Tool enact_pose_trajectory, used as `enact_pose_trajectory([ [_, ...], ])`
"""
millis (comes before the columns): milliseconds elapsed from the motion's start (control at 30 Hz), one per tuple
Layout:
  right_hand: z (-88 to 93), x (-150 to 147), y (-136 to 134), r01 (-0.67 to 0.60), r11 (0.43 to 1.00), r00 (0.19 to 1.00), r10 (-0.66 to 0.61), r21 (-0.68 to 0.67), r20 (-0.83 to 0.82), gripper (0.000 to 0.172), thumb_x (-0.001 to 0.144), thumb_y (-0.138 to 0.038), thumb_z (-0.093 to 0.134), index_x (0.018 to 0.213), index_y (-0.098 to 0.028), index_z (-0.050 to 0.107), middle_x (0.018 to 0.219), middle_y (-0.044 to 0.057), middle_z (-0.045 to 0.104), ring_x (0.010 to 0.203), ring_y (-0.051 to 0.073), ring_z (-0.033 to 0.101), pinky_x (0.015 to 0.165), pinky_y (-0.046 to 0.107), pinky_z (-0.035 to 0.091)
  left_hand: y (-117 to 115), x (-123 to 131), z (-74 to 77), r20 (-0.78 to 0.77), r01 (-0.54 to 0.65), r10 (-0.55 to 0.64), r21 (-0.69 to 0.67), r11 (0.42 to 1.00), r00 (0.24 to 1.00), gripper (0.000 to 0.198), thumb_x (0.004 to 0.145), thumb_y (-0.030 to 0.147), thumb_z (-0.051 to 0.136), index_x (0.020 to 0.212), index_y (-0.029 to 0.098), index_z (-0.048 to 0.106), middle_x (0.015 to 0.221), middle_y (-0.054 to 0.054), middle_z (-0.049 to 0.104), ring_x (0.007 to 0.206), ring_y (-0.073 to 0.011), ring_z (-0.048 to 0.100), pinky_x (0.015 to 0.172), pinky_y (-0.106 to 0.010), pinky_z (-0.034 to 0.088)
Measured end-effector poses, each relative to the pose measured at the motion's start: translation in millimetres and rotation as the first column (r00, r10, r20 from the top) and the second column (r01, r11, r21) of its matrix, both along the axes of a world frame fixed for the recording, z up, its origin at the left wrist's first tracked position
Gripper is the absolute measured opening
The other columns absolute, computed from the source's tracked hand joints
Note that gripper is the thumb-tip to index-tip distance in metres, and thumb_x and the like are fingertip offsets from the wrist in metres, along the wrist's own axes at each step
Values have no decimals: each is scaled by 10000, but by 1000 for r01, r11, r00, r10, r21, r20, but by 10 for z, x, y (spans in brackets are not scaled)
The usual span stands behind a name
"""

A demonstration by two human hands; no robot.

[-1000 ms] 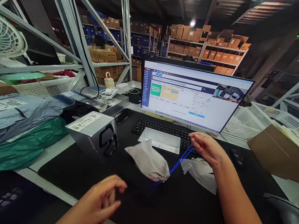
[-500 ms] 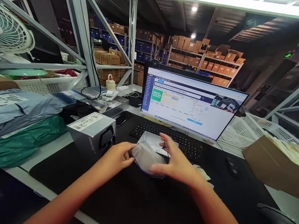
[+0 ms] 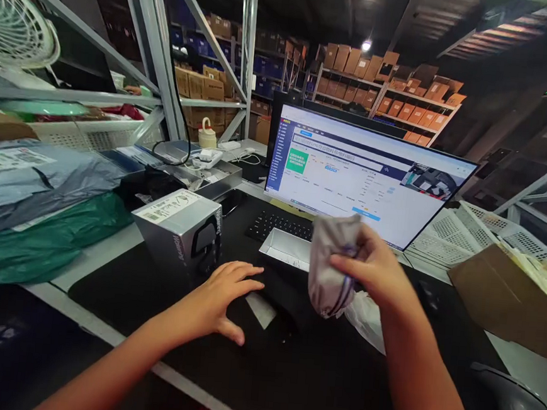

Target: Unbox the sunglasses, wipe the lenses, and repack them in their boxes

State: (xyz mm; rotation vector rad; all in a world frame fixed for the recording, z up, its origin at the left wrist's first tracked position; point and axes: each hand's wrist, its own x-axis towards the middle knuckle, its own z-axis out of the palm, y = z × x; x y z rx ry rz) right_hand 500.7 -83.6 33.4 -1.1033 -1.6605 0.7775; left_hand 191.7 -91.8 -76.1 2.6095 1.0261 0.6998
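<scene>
A soft grey pouch with blue cords hangs above the black desk mat, gripped near its top by my right hand. What the pouch contains is hidden. My left hand hovers over the mat with fingers spread, holding nothing. Beneath and beside its fingertips lies a small pale slip. A shallow open silver box tray rests behind the hands, against the keyboard. To the left of my left hand stands a silver product box with a white label. Crumpled clear plastic lies under my right wrist.
The monitor and keyboard are at the back. Wrapped parcels crowd the left side. On the right are a mouse, an open cardboard box and a handheld scanner.
My right hand has lifted the pouch up and to the right, off the tray. My left hand has let go of it and spread its fingers. The view has shifted slightly.
</scene>
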Motion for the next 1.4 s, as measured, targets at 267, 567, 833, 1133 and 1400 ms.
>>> enact_pose_trajectory([
  [267,-163,-378,-294,89,996,987,-89,-6,-132,669,747,-335,720,1352,-270,445,1255,77,631,1073,271,654,868,389,572,-403,20,-207,155,-30,36,-38,999,987,211,765,82,760,900,193,642,1638,-108,232,1471,-336,347,1143,-498,436],
  [567,-489,-808,-427,-434,889,383,327,-144,864,581,750,-65,685,1287,-203,509,1061,83,705,909,260,717,752,319,550,-1038,545,-722,410,-422,297,259,869,862,144,850,124,603,938,211,677,1143,-109,524,1145,-298,538,940,-466,548],
  [833,-652,-1190,-489,-205,957,76,222,-203,972,405,806,-83,697,1190,-134,579,1014,154,697,797,283,743,601,321,566,-889,468,-585,298,-129,3,404,906,955,81,932,154,531,935,195,600,934,-55,639,906,-196,619,911,-379,570],
  [1133,-306,-493,-207,-426,765,583,641,-484,500,683,857,-344,744,1472,-172,502,1438,126,588,1291,288,580,1050,382,500,-768,369,-420,154,-261,227,252,932,962,515,741,346,840,1132,173,554,1045,-97,658,946,-279,650,855,-440,559],
  [1400,-547,-377,-816,-196,964,827,260,-177,498,523,927,-94,513,1414,-283,515,1436,60,544,1251,189,579,997,342,555,-623,317,-293,46,-322,319,107,941,947,495,547,220,901,885,211,539,959,-23,592,1030,-291,595,1162,-644,288],
])
